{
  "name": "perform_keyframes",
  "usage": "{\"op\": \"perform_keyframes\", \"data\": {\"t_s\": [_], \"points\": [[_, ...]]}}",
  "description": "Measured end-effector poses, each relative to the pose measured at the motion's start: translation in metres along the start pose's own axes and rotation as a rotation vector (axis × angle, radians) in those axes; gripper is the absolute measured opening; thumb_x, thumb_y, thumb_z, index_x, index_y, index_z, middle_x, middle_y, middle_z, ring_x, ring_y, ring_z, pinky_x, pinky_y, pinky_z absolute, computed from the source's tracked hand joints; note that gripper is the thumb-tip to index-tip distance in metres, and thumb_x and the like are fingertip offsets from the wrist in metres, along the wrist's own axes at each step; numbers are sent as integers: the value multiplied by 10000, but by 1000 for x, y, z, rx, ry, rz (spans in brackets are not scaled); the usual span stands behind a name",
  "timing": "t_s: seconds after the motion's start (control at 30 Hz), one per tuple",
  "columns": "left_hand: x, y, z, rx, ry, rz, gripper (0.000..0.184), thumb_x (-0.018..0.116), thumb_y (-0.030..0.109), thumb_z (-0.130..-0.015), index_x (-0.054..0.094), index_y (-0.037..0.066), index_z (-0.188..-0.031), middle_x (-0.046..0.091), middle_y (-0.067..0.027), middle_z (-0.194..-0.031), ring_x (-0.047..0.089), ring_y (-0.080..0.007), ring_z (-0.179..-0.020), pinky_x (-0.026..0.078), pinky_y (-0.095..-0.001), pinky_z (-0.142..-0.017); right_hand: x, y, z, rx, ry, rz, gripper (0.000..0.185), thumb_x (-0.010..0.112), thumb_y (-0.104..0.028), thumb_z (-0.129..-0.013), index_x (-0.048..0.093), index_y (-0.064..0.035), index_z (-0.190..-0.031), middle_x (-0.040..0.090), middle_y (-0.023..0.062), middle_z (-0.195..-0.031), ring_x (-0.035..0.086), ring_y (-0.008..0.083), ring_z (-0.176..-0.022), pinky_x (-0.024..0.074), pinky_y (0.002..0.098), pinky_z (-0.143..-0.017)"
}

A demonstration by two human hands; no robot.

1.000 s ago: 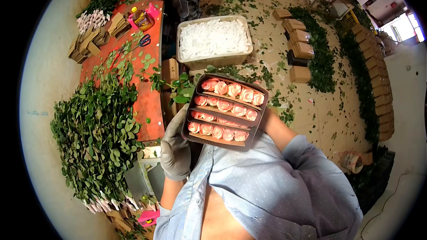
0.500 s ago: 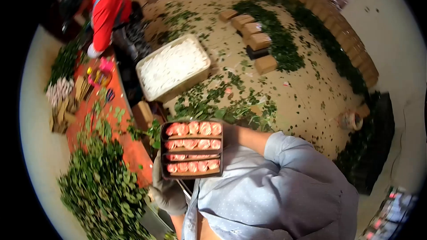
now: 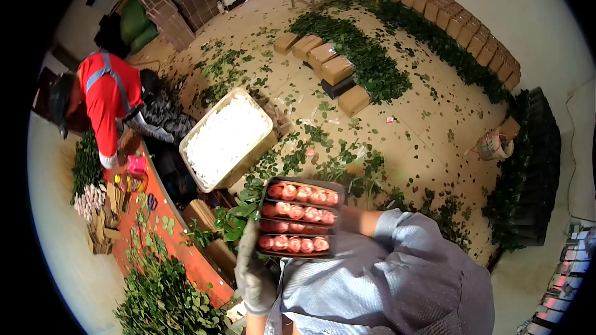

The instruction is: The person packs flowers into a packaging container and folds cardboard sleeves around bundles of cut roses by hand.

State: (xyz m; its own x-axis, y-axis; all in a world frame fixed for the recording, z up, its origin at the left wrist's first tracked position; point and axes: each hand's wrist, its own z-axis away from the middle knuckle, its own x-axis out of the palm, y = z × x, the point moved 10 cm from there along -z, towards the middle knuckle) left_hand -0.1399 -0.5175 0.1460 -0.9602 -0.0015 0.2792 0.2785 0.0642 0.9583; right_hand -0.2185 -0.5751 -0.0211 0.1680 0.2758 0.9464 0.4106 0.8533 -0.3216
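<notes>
A bunch of pink-red roses, its heads set in several rows between dark-edged cardboard strips, is held up before my chest. Green leaves stick out from under its left side. My left hand, in a grey-white glove, grips the bunch along its left edge, fingers pointing up. My right forearm reaches in from the right behind the bunch, where my right hand and its fingers are hidden.
An orange table at left carries a leafy pile, scissors and cardboard pieces. A co-worker in red bends over its far end. A white-filled tub and wrapped cardboard bunches stand on the leaf-strewn floor.
My view has swung, so the room sits differently in it. The rose bunch and my gloved left hand now appear farther right, with the bunch slightly tilted and still held.
</notes>
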Motion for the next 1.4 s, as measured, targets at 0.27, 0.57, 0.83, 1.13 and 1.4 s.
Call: {"op": "perform_keyframes", "data": {"t_s": [0.27,0.57,0.83,1.13,1.4], "points": [[146,-53,-105,-7,-718,-251,934,499,709,-920,475,-52,-1460,394,-273,-1551,317,-416,-1478,174,-521,-1213,-41,-131,154,-299,156,253,541,344,-388,-1060,467,-39,-1455,503,113,-1469,487,231,-1337,371,369,-1151],[264,-111,-175,-68,-1013,-174,837,515,620,-962,448,-31,-1484,389,-257,-1555,336,-384,-1472,229,-479,-1204,-60,-205,283,-707,429,378,542,335,-389,-1060,459,-42,-1458,491,95,-1473,457,207,-1361,338,340,-1170],[298,-167,-275,-160,-1066,-228,685,504,460,-1009,456,-48,-1467,459,-205,-1525,410,-328,-1436,279,-409,-1194,-101,-272,281,-817,837,514,530,375,-376,-1062,441,-45,-1470,471,79,-1494,420,216,-1400,318,337,-1183],[316,-261,-470,-384,-1053,-2,580,547,371,-1026,507,-57,-1416,601,-153,-1376,550,-238,-1278,382,-351,-1112,-275,-368,279,-850,881,-8,578,510,-469,-1018,491,-77,-1443,546,125,-1413,549,216,-1272,436,369,-1097],[303,-338,-644,-494,-1167,-208,656,588,417,-981,481,-13,-1466,560,-140,-1411,497,-235,-1323,345,-353,-1137,-369,-486,272,-1027,1127,-177,474,427,-170,-926,555,9,-1346,616,175,-1336,608,301,-1218,469,434,-1090]]}}
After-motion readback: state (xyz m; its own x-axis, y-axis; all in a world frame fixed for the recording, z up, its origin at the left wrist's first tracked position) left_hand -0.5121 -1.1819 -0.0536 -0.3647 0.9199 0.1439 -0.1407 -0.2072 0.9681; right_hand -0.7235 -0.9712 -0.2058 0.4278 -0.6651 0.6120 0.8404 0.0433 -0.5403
